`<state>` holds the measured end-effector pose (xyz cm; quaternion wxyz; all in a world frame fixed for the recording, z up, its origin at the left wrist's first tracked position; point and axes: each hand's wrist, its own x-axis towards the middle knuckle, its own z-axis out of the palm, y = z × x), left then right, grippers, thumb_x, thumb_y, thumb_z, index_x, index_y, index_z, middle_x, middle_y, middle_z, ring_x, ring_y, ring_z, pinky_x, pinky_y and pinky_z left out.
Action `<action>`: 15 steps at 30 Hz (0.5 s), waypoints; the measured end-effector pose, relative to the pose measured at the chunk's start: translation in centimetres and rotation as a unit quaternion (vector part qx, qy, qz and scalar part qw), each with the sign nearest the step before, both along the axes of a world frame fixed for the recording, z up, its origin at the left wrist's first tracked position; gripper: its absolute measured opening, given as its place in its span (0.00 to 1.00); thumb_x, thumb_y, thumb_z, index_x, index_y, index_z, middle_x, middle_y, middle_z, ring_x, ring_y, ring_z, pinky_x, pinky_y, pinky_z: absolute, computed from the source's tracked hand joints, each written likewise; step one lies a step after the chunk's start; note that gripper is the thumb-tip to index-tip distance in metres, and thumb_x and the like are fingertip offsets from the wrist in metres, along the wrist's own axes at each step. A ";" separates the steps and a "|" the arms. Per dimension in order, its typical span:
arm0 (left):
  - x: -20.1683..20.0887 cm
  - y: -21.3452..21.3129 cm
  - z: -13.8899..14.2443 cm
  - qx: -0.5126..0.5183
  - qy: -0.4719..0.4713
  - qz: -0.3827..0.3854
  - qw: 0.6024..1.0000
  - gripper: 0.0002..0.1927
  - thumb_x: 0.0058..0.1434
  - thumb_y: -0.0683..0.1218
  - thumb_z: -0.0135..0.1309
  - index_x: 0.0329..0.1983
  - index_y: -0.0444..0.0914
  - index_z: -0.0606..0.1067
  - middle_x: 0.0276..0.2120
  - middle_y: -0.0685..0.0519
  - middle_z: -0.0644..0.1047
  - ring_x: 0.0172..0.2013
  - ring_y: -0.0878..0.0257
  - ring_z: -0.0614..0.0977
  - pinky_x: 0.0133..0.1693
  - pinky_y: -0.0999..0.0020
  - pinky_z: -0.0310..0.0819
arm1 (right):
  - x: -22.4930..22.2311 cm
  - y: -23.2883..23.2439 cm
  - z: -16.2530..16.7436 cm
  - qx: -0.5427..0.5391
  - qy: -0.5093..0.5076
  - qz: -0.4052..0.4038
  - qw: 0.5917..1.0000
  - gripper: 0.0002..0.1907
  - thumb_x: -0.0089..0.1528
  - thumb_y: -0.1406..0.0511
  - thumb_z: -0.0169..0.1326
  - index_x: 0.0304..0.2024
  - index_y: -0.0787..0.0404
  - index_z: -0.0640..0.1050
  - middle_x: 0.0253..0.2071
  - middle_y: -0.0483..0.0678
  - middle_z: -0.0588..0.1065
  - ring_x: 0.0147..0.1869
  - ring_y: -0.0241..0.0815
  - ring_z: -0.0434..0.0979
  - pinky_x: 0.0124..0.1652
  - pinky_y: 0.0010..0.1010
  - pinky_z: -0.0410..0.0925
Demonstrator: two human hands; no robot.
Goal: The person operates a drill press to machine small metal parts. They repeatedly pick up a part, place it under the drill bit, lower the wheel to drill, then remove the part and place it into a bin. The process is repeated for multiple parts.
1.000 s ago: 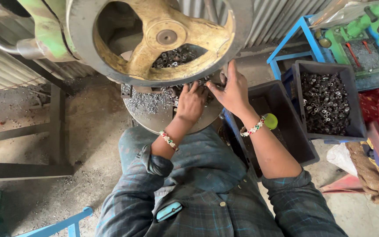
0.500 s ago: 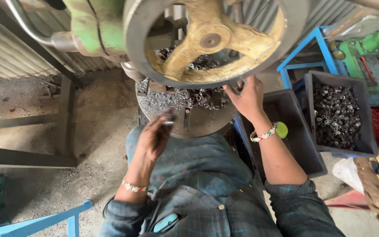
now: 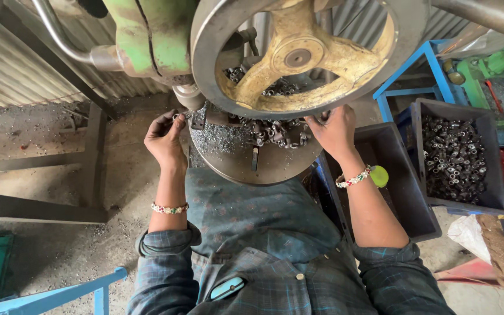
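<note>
Two hands up at round plate (image 3: pixel 275 169) – left hand (image 3: pixel 164 137) pinching sm. metal part (image 3: pixel 177 116), right hand (image 3: pixel 335 131) curled among parts.

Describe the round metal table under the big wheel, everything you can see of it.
The round metal table is a worn, grey-brown steel disc, lying flat under the flywheel, which hides its far part. Fine metal filings and a heap of small metal pieces cover its upper part; the near part is bare, with a short dark slot at the middle. The left hand pinches a small piece at its left edge; the right hand rests at its right edge.
</note>
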<state>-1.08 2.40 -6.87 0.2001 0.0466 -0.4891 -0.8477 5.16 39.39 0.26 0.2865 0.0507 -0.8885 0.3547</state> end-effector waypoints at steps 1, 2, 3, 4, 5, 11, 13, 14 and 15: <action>-0.1 0.1 0.1 -0.013 0.007 0.000 1.000 0.12 0.58 0.33 0.66 0.44 0.28 0.79 0.38 0.49 0.83 0.38 0.64 0.84 0.45 0.71 0.81 | 0.0 0.0 0.0 -0.005 -0.005 -0.001 1.000 0.19 0.55 0.67 0.70 0.39 0.66 0.73 0.32 0.49 0.78 0.29 0.44 0.73 0.33 0.36 0.69; -0.1 0.1 0.1 -0.008 0.008 -0.002 1.000 0.11 0.58 0.33 0.66 0.44 0.28 0.79 0.37 0.49 0.83 0.37 0.64 0.84 0.45 0.71 0.81 | 0.0 0.0 -0.1 0.006 -0.003 -0.005 1.000 0.18 0.54 0.67 0.71 0.38 0.66 0.74 0.32 0.49 0.78 0.29 0.45 0.73 0.34 0.36 0.69; -0.3 0.1 0.1 -0.004 0.010 -0.004 1.000 0.11 0.58 0.33 0.66 0.43 0.28 0.79 0.37 0.49 0.83 0.37 0.64 0.84 0.45 0.71 0.82 | 0.0 0.0 -0.1 0.017 -0.002 -0.010 1.000 0.18 0.54 0.67 0.71 0.37 0.65 0.75 0.32 0.49 0.78 0.29 0.45 0.73 0.34 0.37 0.69; -0.4 0.1 0.1 0.000 0.011 -0.006 1.000 0.11 0.58 0.33 0.66 0.43 0.29 0.79 0.36 0.49 0.83 0.37 0.64 0.84 0.45 0.71 0.82 | 0.0 0.0 -0.2 0.028 0.000 -0.014 0.999 0.17 0.53 0.66 0.72 0.37 0.65 0.75 0.31 0.49 0.78 0.29 0.46 0.73 0.34 0.38 0.69; -0.6 0.1 0.1 -0.013 0.022 -0.014 1.000 0.11 0.58 0.32 0.66 0.43 0.28 0.79 0.37 0.49 0.83 0.38 0.65 0.84 0.46 0.71 0.81 | 0.0 0.1 -0.2 0.022 -0.009 -0.019 1.000 0.17 0.53 0.66 0.71 0.37 0.65 0.75 0.32 0.50 0.78 0.29 0.48 0.74 0.35 0.39 0.69; -2.0 -0.7 0.6 -0.115 0.006 -0.083 0.990 0.10 0.61 0.35 0.65 0.45 0.28 0.79 0.38 0.50 0.82 0.39 0.67 0.82 0.47 0.71 0.80 | -0.1 0.1 -0.6 0.057 0.039 -0.017 0.997 0.20 0.53 0.66 0.71 0.42 0.67 0.77 0.40 0.57 0.79 0.43 0.61 0.78 0.45 0.46 0.70; -2.0 -1.1 0.8 -0.107 0.001 -0.129 0.986 0.10 0.65 0.37 0.63 0.47 0.28 0.79 0.40 0.50 0.82 0.39 0.67 0.82 0.47 0.70 0.80 | 0.0 0.2 -0.7 0.054 0.035 -0.016 0.998 0.19 0.53 0.66 0.71 0.43 0.67 0.78 0.41 0.58 0.80 0.46 0.64 0.78 0.47 0.48 0.70; -2.0 -1.3 0.9 -0.045 -0.021 -0.150 0.987 0.10 0.65 0.40 0.60 0.48 0.29 0.79 0.39 0.49 0.82 0.39 0.66 0.83 0.47 0.70 0.80 | -0.1 0.2 -0.8 0.063 0.046 -0.013 0.997 0.19 0.53 0.66 0.70 0.42 0.66 0.78 0.41 0.58 0.80 0.47 0.64 0.78 0.47 0.48 0.70; -1.8 -1.3 0.9 0.016 -0.042 -0.171 0.984 0.12 0.66 0.42 0.57 0.48 0.30 0.79 0.39 0.48 0.83 0.39 0.64 0.84 0.47 0.69 0.81 | -0.1 0.3 -1.0 0.071 0.057 -0.010 0.996 0.18 0.53 0.66 0.70 0.42 0.66 0.78 0.41 0.58 0.80 0.47 0.63 0.78 0.48 0.48 0.70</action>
